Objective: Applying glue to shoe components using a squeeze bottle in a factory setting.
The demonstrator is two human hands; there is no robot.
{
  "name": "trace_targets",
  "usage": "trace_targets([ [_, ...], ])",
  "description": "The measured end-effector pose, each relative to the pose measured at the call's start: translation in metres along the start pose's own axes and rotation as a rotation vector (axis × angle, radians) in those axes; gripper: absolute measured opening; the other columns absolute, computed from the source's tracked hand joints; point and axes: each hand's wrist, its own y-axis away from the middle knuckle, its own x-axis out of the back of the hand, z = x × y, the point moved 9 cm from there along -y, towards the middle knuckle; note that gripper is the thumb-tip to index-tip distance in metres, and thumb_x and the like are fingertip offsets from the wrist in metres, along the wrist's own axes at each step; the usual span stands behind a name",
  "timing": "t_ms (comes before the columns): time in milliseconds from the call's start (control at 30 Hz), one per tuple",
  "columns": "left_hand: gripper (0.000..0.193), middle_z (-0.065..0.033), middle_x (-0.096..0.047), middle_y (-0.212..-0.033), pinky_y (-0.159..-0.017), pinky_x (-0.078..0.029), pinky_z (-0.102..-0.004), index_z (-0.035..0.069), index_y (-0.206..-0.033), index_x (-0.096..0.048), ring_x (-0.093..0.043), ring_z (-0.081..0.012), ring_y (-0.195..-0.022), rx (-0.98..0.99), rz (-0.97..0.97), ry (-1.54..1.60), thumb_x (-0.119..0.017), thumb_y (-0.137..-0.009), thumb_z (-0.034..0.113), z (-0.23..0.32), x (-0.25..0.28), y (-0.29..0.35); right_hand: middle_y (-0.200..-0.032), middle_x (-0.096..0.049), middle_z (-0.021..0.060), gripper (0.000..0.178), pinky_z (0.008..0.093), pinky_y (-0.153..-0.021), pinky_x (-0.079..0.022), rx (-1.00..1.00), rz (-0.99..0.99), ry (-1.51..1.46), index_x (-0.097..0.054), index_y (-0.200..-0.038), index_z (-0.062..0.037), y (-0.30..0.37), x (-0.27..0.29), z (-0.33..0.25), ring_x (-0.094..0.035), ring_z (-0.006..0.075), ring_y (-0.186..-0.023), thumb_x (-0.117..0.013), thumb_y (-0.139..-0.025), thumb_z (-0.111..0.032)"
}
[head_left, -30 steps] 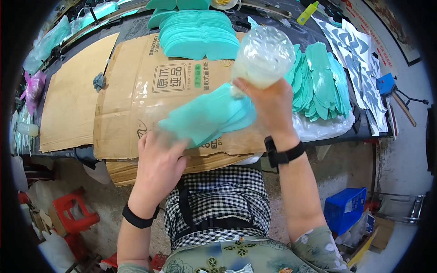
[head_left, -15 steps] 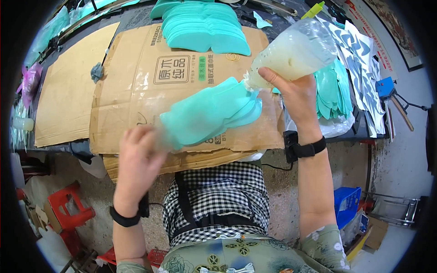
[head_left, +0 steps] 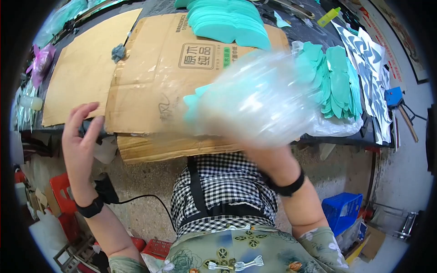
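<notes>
A clear plastic bottle [head_left: 264, 98] with a cloudy look hangs over the front of the cardboard, smeared by motion. My right hand [head_left: 261, 154] is closed on it; most of the fingers are blurred or hidden by it. Thin teal cut sheets [head_left: 192, 103] lie under the bottle, largely covered, with only their left ends showing. My left hand [head_left: 81, 127] is raised at the front left edge of the table, thumb and fingers apart, holding nothing. Beside it is the flattened cardboard sheet [head_left: 141, 100].
A neat stack of teal sheets [head_left: 227, 22] lies at the back of the cardboard. More teal pieces [head_left: 337, 82] sit on a plastic bag at right, next to patterned white sheets [head_left: 364, 59]. A grey crumpled rag [head_left: 118, 53] and a tan board [head_left: 86, 68] are at left.
My left hand has moved left, off the teal sheets, and its fingers have spread. The right hand has swung the bottle down and left, over the sheets. The view has shifted slightly.
</notes>
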Motion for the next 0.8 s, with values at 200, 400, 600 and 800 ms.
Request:
trace_targets([
  [200, 0.026, -0.0016, -0.067, -0.116, -0.097, -0.046, -0.0279, 0.003, -0.123, -0.071, -0.057, -0.0130, -0.107, 0.148, 0.063, 0.052, -0.070, -0.099, 0.015, -0.023, 0.036, -0.012, -0.112, -0.078, 0.0139, 0.031, 0.0419, -0.086, -0.059, -0.250, 0.060, -0.160, -0.075, -0.116, -0.0048, -0.004, -0.004, 0.028, -0.076, 0.0305, -0.101, -0.080, -0.085, -0.009],
  [400, 0.028, -0.0023, -0.069, -0.110, -0.099, -0.047, -0.0297, 0.003, -0.122, -0.071, -0.061, -0.0136, -0.106, -0.009, 0.007, -0.013, -0.071, -0.100, 0.020, 0.014, 0.037, -0.053, -0.111, -0.077, 0.0150, 0.036, 0.0419, -0.084, -0.060, -0.112, 0.055, -0.078, -0.075, -0.119, -0.0078, 0.018, 0.020, 0.036, -0.076, 0.0329, -0.099, -0.081, -0.083, -0.009],
  [600, 0.029, -0.0064, -0.071, -0.110, -0.093, -0.050, -0.0315, 0.005, -0.120, -0.073, -0.064, -0.0164, -0.101, -0.020, -0.087, -0.023, -0.074, -0.097, 0.022, 0.022, -0.005, -0.110, -0.114, -0.077, 0.0085, 0.025, 0.0371, -0.090, -0.057, -0.557, 0.434, -0.140, -0.074, -0.116, 0.0020, 0.033, 0.134, 0.143, -0.073, 0.0194, -0.101, -0.077, -0.092, -0.005],
  [800, 0.058, -0.0160, -0.067, -0.128, -0.104, -0.048, -0.0444, 0.011, -0.133, -0.068, -0.061, -0.0337, -0.122, -0.098, -0.038, -0.457, -0.083, -0.085, 0.040, 0.060, -0.112, -0.156, -0.146, -0.057, 0.0185, 0.068, 0.0457, -0.117, -0.043, -0.606, 0.695, -0.524, -0.041, -0.153, 0.0053, 0.081, 0.166, 0.160, -0.055, 0.0295, -0.135, -0.072, -0.094, 0.000],
])
